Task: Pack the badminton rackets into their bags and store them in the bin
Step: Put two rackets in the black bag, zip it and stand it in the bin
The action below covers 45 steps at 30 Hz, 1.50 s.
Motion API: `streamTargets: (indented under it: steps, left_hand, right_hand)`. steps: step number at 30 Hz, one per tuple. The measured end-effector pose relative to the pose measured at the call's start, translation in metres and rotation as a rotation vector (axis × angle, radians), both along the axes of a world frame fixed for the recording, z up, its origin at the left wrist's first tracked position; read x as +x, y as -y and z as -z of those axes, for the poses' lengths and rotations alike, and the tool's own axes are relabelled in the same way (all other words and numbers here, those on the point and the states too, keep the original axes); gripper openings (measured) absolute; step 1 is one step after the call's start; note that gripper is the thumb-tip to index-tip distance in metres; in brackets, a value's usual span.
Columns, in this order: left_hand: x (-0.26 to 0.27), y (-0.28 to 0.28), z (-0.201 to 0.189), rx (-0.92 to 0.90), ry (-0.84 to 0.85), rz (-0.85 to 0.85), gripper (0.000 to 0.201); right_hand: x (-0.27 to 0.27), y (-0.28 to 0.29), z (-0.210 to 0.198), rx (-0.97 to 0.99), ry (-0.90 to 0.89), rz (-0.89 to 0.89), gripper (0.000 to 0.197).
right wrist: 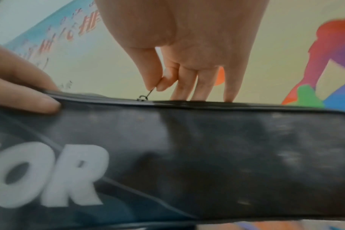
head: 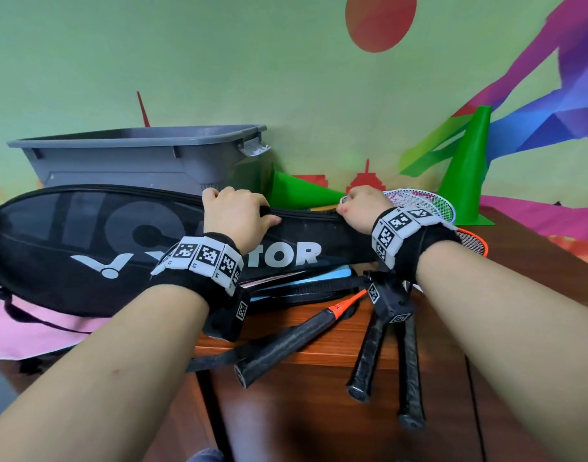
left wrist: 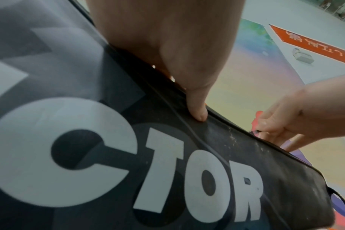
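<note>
Racket bag (head: 86,248), black: lies lengthwise on the bench (head: 319,348), in front of the grey bin (head: 126,158).
Left hand (head: 236,218): curled over the bag's top edge, thumb pressing the cloth, likely to brace the zip line.
Right hand (head: 362,208): pinches the zip pull (right wrist: 143,97).
Rackets (head: 369,355): loose, handles overhanging the bench's near edge.
Green cone (head: 466,168): stands at far right.

left hand (head: 234,217) clamped, right hand (head: 364,208) pinching, seemingly
</note>
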<state>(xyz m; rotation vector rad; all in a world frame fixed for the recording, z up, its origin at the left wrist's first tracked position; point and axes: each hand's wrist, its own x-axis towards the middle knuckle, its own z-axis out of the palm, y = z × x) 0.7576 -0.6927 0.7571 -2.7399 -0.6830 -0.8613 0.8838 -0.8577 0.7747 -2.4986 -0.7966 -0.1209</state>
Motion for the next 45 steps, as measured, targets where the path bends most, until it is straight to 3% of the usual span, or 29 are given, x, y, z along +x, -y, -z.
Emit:
streamTargets:
  steps: [10, 16, 22, 27, 31, 40, 45]
  left_hand:
    - [-0.016, -0.023, -0.008, -0.073, -0.038, -0.010, 0.036]
    - [-0.004, -0.010, -0.010, -0.141, -0.079, -0.022, 0.024]
    - [0.038, 0.043, 0.008, -0.158, -0.159, 0.095, 0.037]
    - [0.051, 0.051, 0.012, -0.147, -0.151, 0.109, 0.040]
    - [0.053, 0.049, 0.011, -0.150, -0.159, 0.104, 0.044]
    - [0.053, 0.048, 0.012, -0.179, -0.139, 0.101, 0.041]
    - [0.052, 0.047, 0.012, -0.182, -0.138, 0.115, 0.039]
  right_hand:
    - [0.031, 0.050, 0.011, -0.079, -0.044, 0.262, 0.038]
    - [0.029, 0.055, 0.014, -0.045, -0.030, 0.271, 0.037]
    - [0.020, 0.059, 0.009, -0.076, -0.020, 0.242, 0.036]
    - [0.036, 0.078, 0.011, -0.010, -0.171, 0.313, 0.037]
    - [0.053, 0.094, 0.016, -0.161, -0.104, 0.287, 0.038]
    - [0.072, 0.101, 0.026, 0.004, -0.262, 0.388, 0.036]
    - [0.076, 0.106, 0.026, 0.140, -0.257, 0.405, 0.034]
